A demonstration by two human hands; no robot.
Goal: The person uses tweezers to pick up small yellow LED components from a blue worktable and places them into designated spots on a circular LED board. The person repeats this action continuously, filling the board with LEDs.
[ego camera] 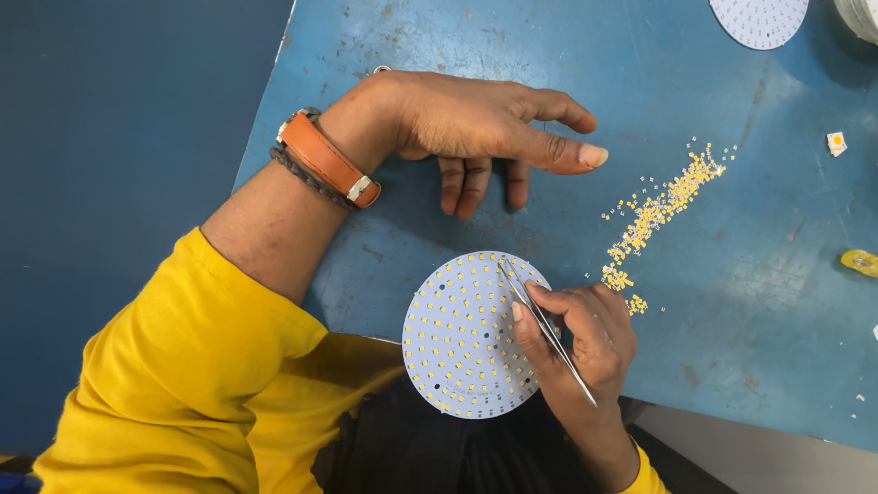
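Blue table (pixel 732 302) fills frame. My left hand (pixel 476 123) rests flat up top, fingers loose, holding nothing. Round LED board (pixel 462 338) at bottom centre. Right hand (pixel 585 334) pinches tweezers (pixel 540 316), tips on the board. Loose yellow chips (pixel 654 215) lie scattered right.

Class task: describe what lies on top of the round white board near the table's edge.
Rows of small yellow chips dot the round white board. The right hand and its tweezers lie over its right side, hiding chips beneath.

The left hand (pixel 476 128) rests flat, fingers curled loosely, while the right hand (pixel 581 334) is pinched in a fine grip.
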